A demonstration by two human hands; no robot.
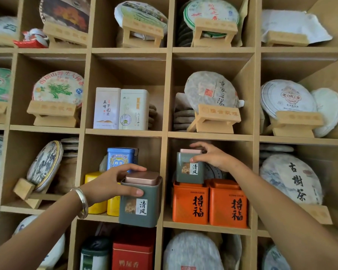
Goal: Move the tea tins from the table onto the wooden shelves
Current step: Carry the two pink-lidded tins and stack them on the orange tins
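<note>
My left hand (113, 183) grips a grey-green tea tin (140, 203) with a copper lid, held in the air in front of the wooden shelves (165, 133), before the divider between two compartments. My right hand (213, 157) holds a second grey-green tin (189, 168) by its upper part; that tin stands on top of the left of two orange tins (190, 203) inside a compartment. The table is out of view.
Behind the left tin's compartment stand a blue tin (121, 157) and yellow tins (95, 191). Two white tins (121, 109) fill the cubby above. Wrapped tea cakes on wooden stands (217, 117) occupy most other compartments. A red tin (133, 252) sits below.
</note>
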